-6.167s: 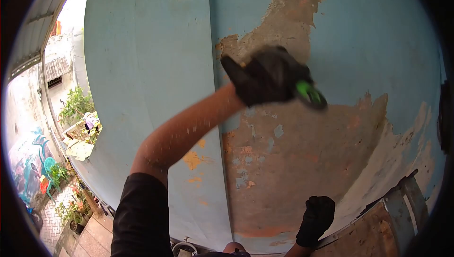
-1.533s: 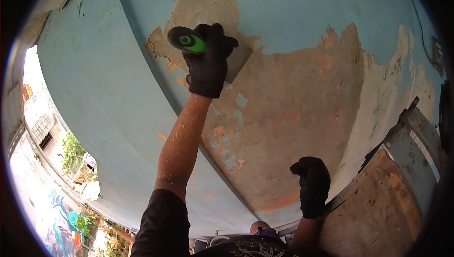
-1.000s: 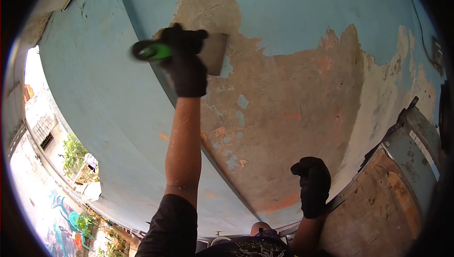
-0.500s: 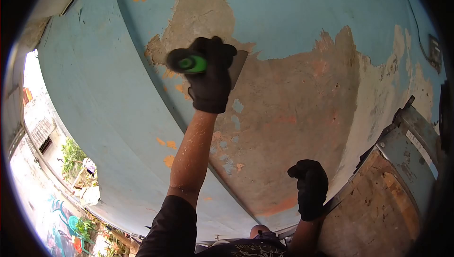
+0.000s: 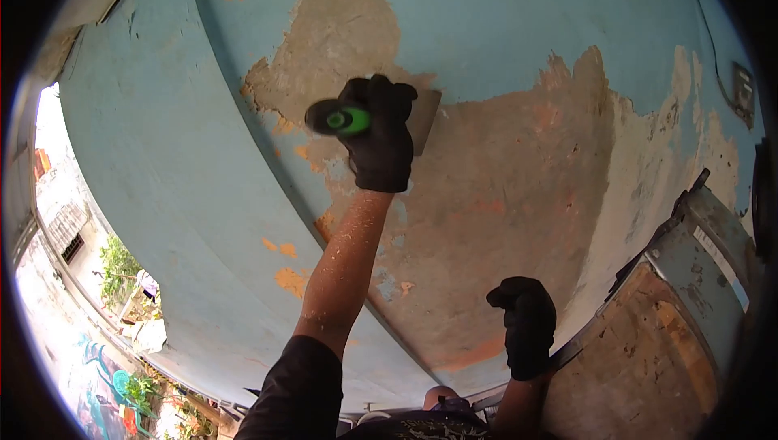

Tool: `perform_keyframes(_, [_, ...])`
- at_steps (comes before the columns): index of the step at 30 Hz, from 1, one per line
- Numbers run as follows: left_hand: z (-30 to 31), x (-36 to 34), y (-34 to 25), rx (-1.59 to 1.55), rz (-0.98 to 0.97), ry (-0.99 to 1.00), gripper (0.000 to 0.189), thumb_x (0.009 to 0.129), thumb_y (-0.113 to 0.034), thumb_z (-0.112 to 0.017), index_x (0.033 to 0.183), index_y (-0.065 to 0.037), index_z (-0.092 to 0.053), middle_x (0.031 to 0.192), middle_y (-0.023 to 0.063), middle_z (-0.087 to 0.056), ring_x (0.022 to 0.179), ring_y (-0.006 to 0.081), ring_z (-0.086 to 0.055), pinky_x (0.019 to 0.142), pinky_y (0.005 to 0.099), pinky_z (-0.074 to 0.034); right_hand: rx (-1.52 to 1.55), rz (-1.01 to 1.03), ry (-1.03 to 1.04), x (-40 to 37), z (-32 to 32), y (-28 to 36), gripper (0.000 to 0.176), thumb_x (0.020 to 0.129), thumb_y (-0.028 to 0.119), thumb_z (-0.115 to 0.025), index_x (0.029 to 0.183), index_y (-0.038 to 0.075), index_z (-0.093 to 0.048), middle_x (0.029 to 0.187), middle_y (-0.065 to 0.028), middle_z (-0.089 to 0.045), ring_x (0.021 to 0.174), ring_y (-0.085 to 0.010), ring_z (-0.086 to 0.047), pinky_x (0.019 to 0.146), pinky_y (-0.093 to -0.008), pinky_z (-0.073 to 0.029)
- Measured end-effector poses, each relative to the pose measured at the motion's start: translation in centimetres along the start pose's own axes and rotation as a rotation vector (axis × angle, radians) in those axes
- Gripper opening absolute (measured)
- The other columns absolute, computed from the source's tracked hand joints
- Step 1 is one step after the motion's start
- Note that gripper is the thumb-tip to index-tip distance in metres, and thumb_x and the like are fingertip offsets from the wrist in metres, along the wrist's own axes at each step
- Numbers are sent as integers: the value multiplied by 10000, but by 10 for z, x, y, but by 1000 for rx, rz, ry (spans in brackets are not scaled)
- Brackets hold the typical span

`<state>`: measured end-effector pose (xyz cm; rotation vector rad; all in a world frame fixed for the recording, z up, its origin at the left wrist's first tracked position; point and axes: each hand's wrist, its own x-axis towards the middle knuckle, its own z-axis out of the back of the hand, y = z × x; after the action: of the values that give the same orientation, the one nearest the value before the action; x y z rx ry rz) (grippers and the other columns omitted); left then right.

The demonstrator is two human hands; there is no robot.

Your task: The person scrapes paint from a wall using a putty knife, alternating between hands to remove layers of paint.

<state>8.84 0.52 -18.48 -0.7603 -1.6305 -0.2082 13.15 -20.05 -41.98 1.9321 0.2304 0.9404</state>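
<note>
My left hand (image 5: 377, 132), in a black glove, is wrapped around the green-and-black handle of a scraper (image 5: 427, 120). Its flat, wide blade shows to the right of my knuckles, against the bare patch of wall (image 5: 502, 189). Blue paint (image 5: 519, 27) with a ragged edge borders that patch above. Pale dust specks cover my left forearm. Lower right, my right hand (image 5: 528, 326), gloved in black too, is held curled in a loose fist in front of the wall. Nothing shows in its fingers.
On the right stands a worn metal-edged piece with a brown panel (image 5: 640, 351). A wall switch plate (image 5: 743, 87) with a cable is at upper right. A blue raised panel (image 5: 162, 156) runs down the left, beside an opening onto plants (image 5: 119, 266).
My left hand and the scraper have shifted to the right and slightly down across the wall. My right hand has barely moved and stays curled.
</note>
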Motion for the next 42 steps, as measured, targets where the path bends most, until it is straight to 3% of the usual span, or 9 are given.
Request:
perform_keyframes(6, [5, 8, -22, -264, -97, 44, 171, 992, -157, -588, 873, -44, -540, 727, 72, -627, 703, 156, -633, 634, 302, -485, 62, -27, -12, 3, 2, 2, 361, 1050, 331, -428, 1109, 26, -610, 955, -86, -712, 756, -95, -593, 642, -241, -430])
perform_keyframes(10, [-1, -9, 5, 73, 6, 77, 170, 1008, -186, -569, 930, -36, -546, 796, 80, -653, 723, 149, -615, 670, 301, -479, 43, -17, 2, 0, -2, 4, 372, 1047, 351, -434, 1116, 30, -611, 958, -88, -714, 790, -103, -609, 661, -245, -432])
perform_keyframes(14, [-2, -5, -15, -165, -19, 82, 126, 964, -105, -599, 903, -35, -514, 795, 72, -652, 706, 124, -604, 651, 278, -490, 75, -3, -19, 3, -1, 2, 380, 1042, 370, -440, 1121, 41, -613, 948, -82, -717, 780, -97, -601, 641, -242, -415])
perform_keyframes(16, [-2, -5, 4, -43, -60, -64, 147, 965, -136, -607, 908, -30, -522, 767, 68, -655, 691, 131, -607, 648, 284, -488, 51, -44, 14, 0, 0, 5, 394, 1037, 388, -448, 1127, 42, -614, 951, -83, -718, 773, -94, -594, 646, -244, -417])
perform_keyframes(18, [-2, -15, 4, 0, 70, -53, 170, 964, -164, -616, 911, -25, -534, 740, 59, -658, 683, 131, -606, 646, 282, -485, 51, -60, 10, -4, -2, 6, 394, 1036, 390, -450, 1125, 44, -615, 951, -82, -719, 745, -82, -574, 637, -237, -410])
perform_keyframes(30, [-6, -13, -3, 89, -66, 36, 131, 970, -124, -612, 930, -21, -542, 721, 43, -646, 676, 111, -596, 643, 291, -485, 68, -43, 9, -4, -1, 2, 408, 1029, 416, -476, 1116, 46, -623, 929, -76, -724, 650, -51, -484, 605, -221, -388])
perform_keyframes(33, [-15, -14, 10, -358, 35, -47, 137, 961, -131, -616, 901, -25, -553, 772, 57, -660, 697, 131, -615, 656, 287, -492, 75, -35, -9, 4, -1, 4, 412, 1029, 419, -477, 1117, 44, -624, 933, -77, -723, 665, -55, -499, 612, -229, -395])
perform_keyframes(38, [-15, -8, -8, 225, -116, 12, 120, 949, -113, -612, 902, -19, -552, 774, 72, -664, 696, 142, -625, 655, 302, -505, 59, -45, 37, -4, -1, 5, 411, 1029, 418, -478, 1119, 45, -624, 949, -75, -722, 700, -69, -536, 633, -241, -413])
perform_keyframes(42, [-18, 4, -12, -196, -93, -65, 151, 961, -135, -617, 875, -30, -549, 734, 86, -664, 648, 124, -602, 609, 282, -487, 46, -45, 18, 1, -1, 6, 405, 1031, 408, -476, 1120, 41, -622, 963, -70, -720, 736, -85, -567, 660, -247, -430])
